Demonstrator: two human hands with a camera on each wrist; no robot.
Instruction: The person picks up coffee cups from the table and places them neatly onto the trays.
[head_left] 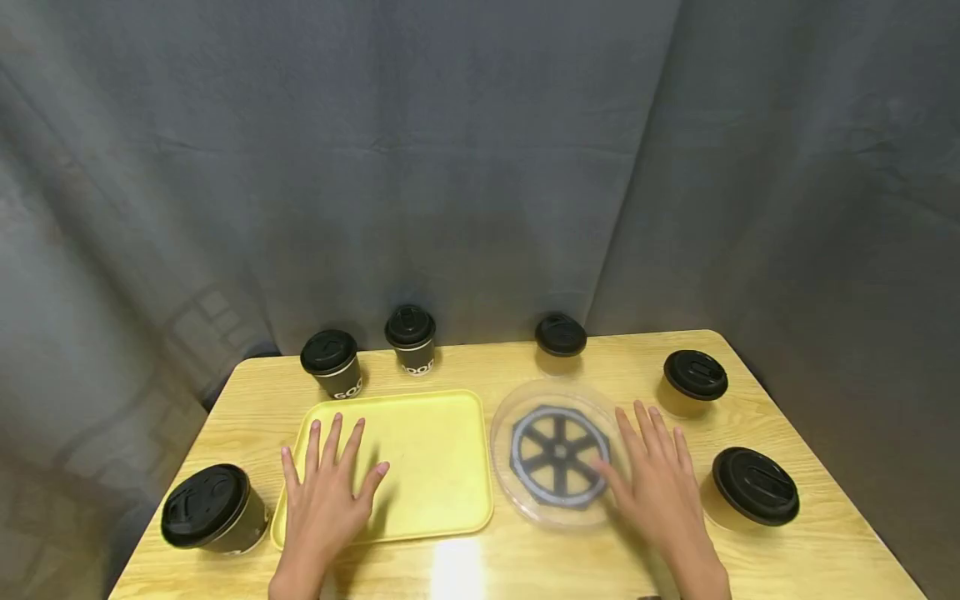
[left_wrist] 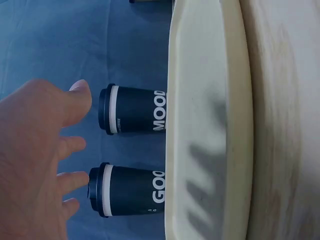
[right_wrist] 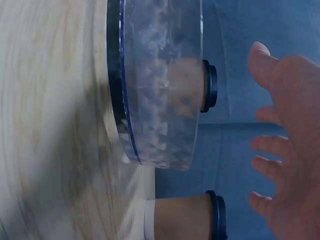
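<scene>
My left hand (head_left: 330,479) lies flat with fingers spread over the left part of a yellow tray (head_left: 442,467); in the left wrist view this hand (left_wrist: 40,160) hovers above the tray (left_wrist: 205,120). My right hand (head_left: 652,475) is open, fingers spread, at the right edge of a clear round plastic container (head_left: 555,454) with a black spoked base; from the right wrist view the hand (right_wrist: 285,150) is beside the container (right_wrist: 160,90), apart from it. Neither hand holds anything.
Several lidded paper cups stand around the wooden table (head_left: 525,558): dark ones at the left (head_left: 213,508) and back (head_left: 333,362) (head_left: 411,337), tan ones at the back (head_left: 560,342) and right (head_left: 693,382) (head_left: 750,492). A grey curtain hangs behind.
</scene>
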